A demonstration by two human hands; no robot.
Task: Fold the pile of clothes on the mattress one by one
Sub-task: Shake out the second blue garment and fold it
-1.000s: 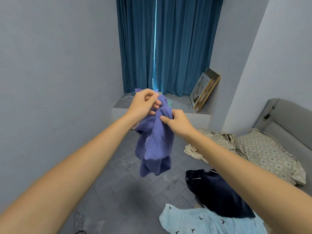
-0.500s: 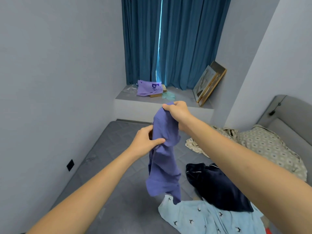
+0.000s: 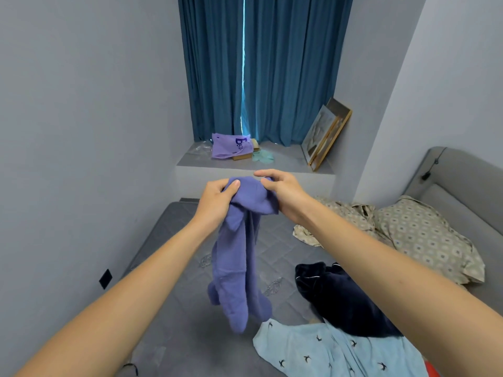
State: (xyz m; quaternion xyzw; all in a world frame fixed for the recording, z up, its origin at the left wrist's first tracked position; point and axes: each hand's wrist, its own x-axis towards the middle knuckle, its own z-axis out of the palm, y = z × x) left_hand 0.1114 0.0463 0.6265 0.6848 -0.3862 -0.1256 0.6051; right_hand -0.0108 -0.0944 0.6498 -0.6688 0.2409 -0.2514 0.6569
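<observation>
Clothes lie nearest on the grey mattress (image 3: 174, 268), a pale blue bird-print garment (image 3: 321, 352) and a navy one (image 3: 345, 297) below the fingers, while left hand (image 3: 215, 200) and right hand (image 3: 283, 193) pinch a hanging purple garment (image 3: 236, 262), curtains (image 3: 266, 66) beyond.

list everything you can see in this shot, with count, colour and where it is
purple knit garment: 1, purple, hanging above the mattress from both hands
quilted grey mattress: 1, grey, below the hands
dark navy garment: 1, navy, crumpled on the mattress, right
light blue bird-print garment: 1, pale blue, near edge, partly under the navy one
beige patterned bedding: beige, far right by the grey headboard
teal curtains: teal, over the window ledge
purple bag: 1, lilac, on the ledge
framed pictures: leaning at the ledge's right end
left hand: gripping the garment's top
right hand: gripping the garment's top
</observation>
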